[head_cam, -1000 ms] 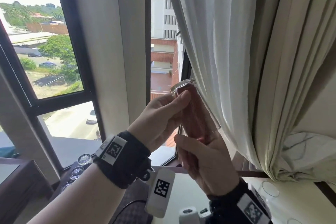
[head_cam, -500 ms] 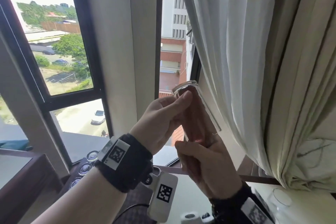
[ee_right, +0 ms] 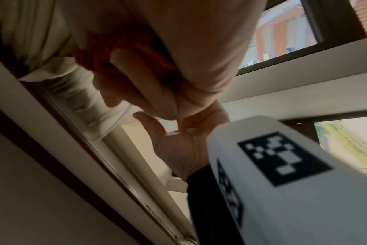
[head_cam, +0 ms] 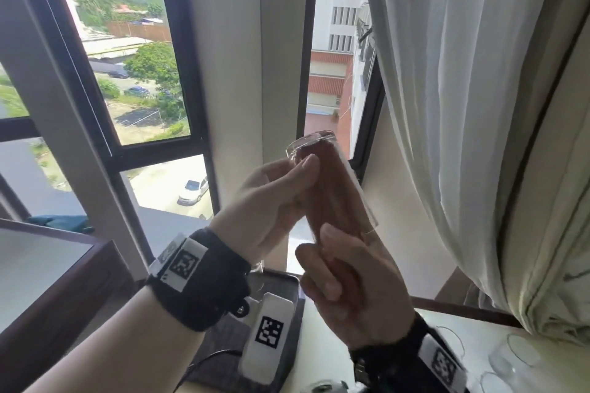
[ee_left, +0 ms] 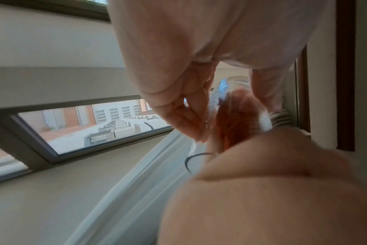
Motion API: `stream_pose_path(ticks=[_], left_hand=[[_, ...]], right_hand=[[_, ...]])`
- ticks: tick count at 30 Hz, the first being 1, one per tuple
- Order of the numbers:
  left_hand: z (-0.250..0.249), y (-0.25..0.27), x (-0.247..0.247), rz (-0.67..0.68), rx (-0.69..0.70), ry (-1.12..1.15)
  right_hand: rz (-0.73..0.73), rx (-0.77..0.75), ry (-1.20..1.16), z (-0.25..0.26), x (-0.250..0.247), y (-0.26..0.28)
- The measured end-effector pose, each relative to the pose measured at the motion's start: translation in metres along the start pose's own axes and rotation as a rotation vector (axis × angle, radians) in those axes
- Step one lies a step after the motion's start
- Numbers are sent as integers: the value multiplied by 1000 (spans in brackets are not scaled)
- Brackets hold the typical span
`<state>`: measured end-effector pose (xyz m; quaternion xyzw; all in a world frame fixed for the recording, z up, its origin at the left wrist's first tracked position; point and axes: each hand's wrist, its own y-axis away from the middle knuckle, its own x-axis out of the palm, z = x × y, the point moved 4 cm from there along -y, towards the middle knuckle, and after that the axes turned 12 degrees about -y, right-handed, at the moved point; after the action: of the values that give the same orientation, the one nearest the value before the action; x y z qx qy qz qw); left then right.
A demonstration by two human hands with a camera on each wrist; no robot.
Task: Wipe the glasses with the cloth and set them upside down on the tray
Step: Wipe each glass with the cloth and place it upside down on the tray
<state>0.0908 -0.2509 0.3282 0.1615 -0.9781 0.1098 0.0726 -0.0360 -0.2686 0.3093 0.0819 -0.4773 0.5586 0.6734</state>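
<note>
Since the earlier frames, the view had swung left and down a little, so the window frame (head_cam: pixel 204 105) sat further right in the head view, while both hands and the glass kept nearly the same pose against it.

Largest in the scene, the white curtain (head_cam: pixel 447 73) hung down the right side, bunched above the right end of the desk (head_cam: pixel 463 325). On that desk, near its right edge, stood a few other clear glasses (head_cam: pixel 517 351). A dark tray (head_cam: pixel 293 290) lay near the back edge below the hands, largely hidden behind the wrist cameras.

The glass (head_cam: pixel 332 188) was held up in the air in front of the window, above the tray, its long axis tilted with the thick base up and leaning away to the left and the open mouth down towards the right hand. A reddish-brown cloth (head_cam: pixel 338 201) filled its inside.

The left hand (head_cam: pixel 271 204) gripped the upper part of the glass near the base, thumb laid across the wall. The right hand (head_cam: pixel 348 277) was closed round the lower end at the mouth, holding the cloth that ran up inside.

Judging by this, the inside wipe was under way; setting the glass down would need little turning, as the mouth already faced downward.
</note>
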Motion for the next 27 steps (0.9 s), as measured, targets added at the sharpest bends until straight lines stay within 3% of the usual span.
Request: stream_pose_path(ticks=[2,4,7,10,13,22,24,27], left_hand=[[9,2,-8,-36,60,11],[13,4,-18,-56,121,-36],[20,10,-39,-130,139,-168],[34,19,-63,-214,110,-321],[66,31,-85,-282,34,-475],[213,62,-143,-572,-436,-887],[240,63,-152,-563,-517,-909],[275,60,-164,-500,-623,-973]], right_hand=[[37,29,-249,-9,-7,0],[-10,21,-215,-14,-21,2],[-231,49,27,-19,-52,14],[-459,116,470,-17,-75,30],[-566,124,876,-14,-87,49],[-420,-134,1697,-28,-122,84],[-340,-177,1759,-31,-124,89],[-255,-106,1692,-38,-127,97]])
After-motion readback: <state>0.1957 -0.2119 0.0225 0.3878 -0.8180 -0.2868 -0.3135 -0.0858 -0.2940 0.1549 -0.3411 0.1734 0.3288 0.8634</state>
